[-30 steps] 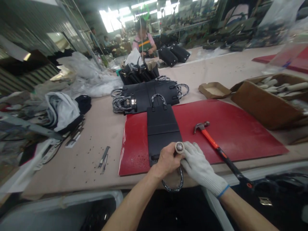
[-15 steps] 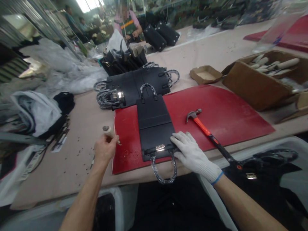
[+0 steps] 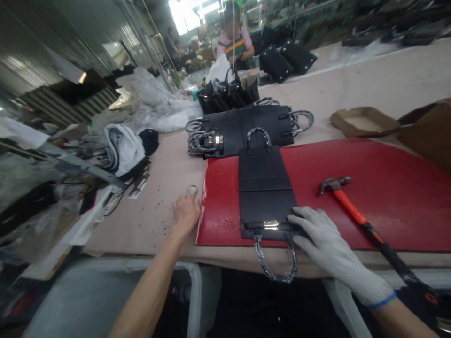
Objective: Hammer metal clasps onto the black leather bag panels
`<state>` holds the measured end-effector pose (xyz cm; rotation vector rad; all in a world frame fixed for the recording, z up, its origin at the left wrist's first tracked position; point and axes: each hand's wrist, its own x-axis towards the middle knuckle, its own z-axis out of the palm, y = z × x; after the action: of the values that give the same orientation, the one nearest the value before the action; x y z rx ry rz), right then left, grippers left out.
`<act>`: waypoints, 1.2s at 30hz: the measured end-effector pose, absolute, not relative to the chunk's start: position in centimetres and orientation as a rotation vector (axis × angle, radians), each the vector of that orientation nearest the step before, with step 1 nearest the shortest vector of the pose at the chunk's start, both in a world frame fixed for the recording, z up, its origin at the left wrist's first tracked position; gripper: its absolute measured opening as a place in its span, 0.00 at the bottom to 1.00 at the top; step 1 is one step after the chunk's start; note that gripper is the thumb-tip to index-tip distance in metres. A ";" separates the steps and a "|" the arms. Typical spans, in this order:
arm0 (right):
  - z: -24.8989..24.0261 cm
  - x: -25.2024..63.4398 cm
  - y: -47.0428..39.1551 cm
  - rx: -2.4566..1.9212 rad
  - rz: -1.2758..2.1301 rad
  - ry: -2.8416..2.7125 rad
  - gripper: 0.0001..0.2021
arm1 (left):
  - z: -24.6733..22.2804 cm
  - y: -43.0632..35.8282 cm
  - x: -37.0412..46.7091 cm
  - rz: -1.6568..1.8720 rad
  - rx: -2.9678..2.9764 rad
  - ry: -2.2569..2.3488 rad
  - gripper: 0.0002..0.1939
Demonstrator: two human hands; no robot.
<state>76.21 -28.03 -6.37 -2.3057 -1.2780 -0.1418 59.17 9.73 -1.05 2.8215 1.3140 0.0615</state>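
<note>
My left hand [image 3: 186,215], bare, is closed around a short punch [image 3: 192,190] with a round metal head, just off the left edge of the red mat [image 3: 221,188]. Most of the punch is hidden by the fingers. My right hand [image 3: 322,237], in a white knit glove, lies flat with fingers outstretched at the right edge of a black leather bag panel [image 3: 267,188]. That panel has a gold clasp [image 3: 271,225] and plastic-wrapped handles at both ends. To the right, a claw hammer [image 3: 355,211] with an orange and black handle lies on the mat.
More black bag panels [image 3: 246,129] with wrapped handles lie behind. Standing black bags [image 3: 225,96] are farther back, near a person [image 3: 236,44]. A shallow cardboard tray [image 3: 364,121] sits at right. Small dark bits dot the table [image 3: 169,178]; a grey bin [image 3: 190,267] stands below its edge.
The view has turned left, shifting the scene rightward. My left hand has turned, and the punch now points away, mostly covered by it. My right hand stays on the panel's edge.
</note>
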 end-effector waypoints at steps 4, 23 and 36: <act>-3.9 75.9 -26.8 -2.409 -0.094 -1.328 0.13 | -1.2 3.4 59.3 0.353 2.837 0.503 0.09; -1.1 75.6 -24.8 -2.500 0.014 -1.876 0.08 | -2.0 -1.6 61.2 0.079 2.940 -0.483 0.15; -5.0 75.8 -27.5 -2.032 -0.144 -1.541 0.19 | -5.2 -0.5 59.0 0.616 2.818 -0.628 0.18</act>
<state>75.82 -27.47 -4.97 -2.0322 -1.5407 -0.1438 59.03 -0.48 -5.18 2.8184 -0.6283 0.6163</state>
